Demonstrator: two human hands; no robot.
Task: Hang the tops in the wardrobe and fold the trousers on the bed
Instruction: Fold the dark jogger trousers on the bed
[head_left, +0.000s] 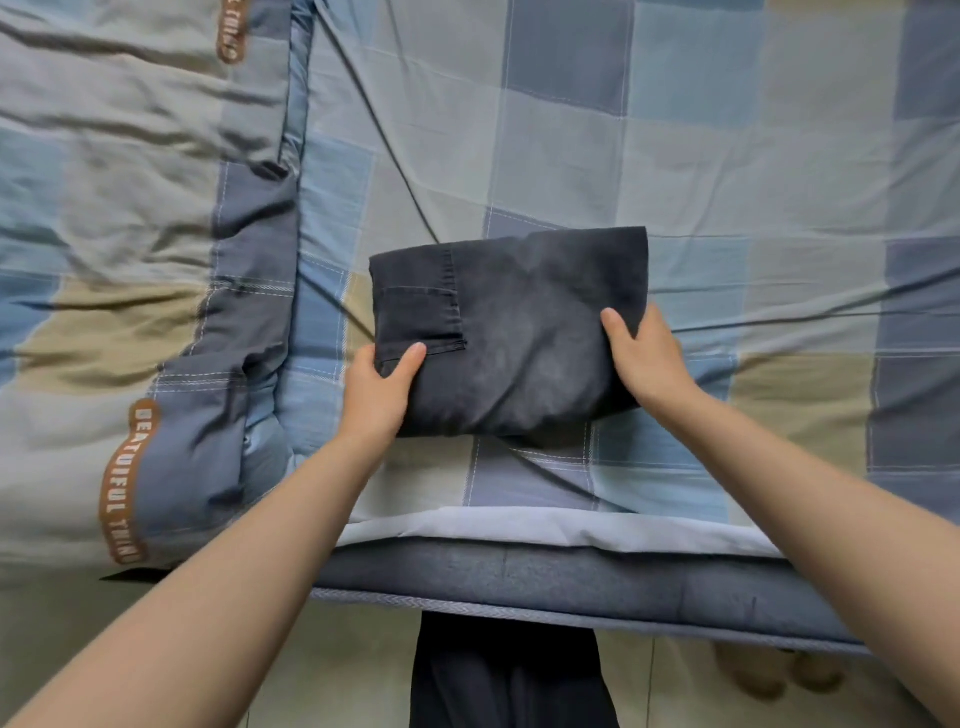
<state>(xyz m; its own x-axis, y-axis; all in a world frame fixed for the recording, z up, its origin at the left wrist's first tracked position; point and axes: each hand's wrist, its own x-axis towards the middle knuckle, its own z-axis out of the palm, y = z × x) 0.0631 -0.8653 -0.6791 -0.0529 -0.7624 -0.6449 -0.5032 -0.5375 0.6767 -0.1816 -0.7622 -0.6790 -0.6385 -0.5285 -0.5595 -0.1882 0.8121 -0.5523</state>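
Observation:
Dark grey trousers (519, 322), folded into a compact rectangle with a back pocket showing at the left, sit on the checked bed sheet (675, 156) near the bed's front edge. My left hand (376, 387) grips the bundle's near left corner, thumb on top and fingers underneath. At the bundle's right edge my right hand (644, 353) grips it the same way, thumb on top. The near side of the bundle looks slightly lifted off the sheet. No tops and no wardrobe are in view.
A rumpled checked quilt (130, 260) with brown lettered bands lies along the left side of the bed. The mattress edge (519, 577) runs across the bottom, with tiled floor (337, 670) and my dark-clad legs (509, 675) below it.

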